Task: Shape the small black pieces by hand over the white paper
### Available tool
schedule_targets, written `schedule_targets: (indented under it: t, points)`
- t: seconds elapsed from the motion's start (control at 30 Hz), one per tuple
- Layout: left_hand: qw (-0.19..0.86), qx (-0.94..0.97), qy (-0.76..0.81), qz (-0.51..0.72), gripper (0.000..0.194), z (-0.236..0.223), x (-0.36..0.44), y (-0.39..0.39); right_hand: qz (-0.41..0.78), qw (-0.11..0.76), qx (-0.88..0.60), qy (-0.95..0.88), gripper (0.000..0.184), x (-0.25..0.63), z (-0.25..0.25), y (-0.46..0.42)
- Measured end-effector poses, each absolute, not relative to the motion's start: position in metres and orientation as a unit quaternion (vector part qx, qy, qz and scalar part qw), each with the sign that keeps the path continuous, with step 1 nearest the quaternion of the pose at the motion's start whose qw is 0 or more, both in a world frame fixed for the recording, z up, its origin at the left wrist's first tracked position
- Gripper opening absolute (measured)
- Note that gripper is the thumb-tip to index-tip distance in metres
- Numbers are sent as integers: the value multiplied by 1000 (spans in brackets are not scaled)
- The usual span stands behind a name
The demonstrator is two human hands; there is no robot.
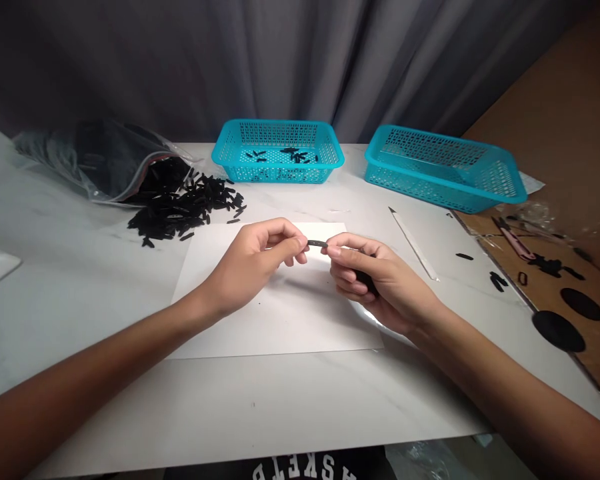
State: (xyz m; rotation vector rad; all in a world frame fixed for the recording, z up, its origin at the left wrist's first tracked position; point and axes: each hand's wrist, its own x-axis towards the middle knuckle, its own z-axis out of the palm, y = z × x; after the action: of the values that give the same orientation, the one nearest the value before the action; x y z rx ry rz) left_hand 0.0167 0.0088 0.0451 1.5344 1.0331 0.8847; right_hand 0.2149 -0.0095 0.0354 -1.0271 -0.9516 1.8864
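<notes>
A small, slim black oblong piece is pinched at both ends above a white sheet of paper. My left hand has its thumb and forefinger closed on the left end. The right end sits between the thumb and forefinger of my right hand. Something black also shows under the curled fingers of my right hand, but most of it is hidden. Similar black pieces lie in a heap to the left, spilling from a clear plastic bag.
One blue basket at the back holds several black pieces. A second blue basket stands to its right. A white pen-like craft knife lies nearby. Black ovals and a pink-handled tool lie at the right.
</notes>
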Motion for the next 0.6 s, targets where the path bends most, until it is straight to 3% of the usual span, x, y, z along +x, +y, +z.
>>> schedule_targets:
  t: [0.2,0.37,0.6]
  points:
    - [234,717,522,398,12,9,2,37,776,381,-406,-297,18,213,32,-6]
    - [279,702,531,383,16,-5,-6,50,775,369,-413,-304,22,210,30,-5]
    - [392,701,455,385,17,33,15,15,608,419,-467,-487,21,209,31,-14]
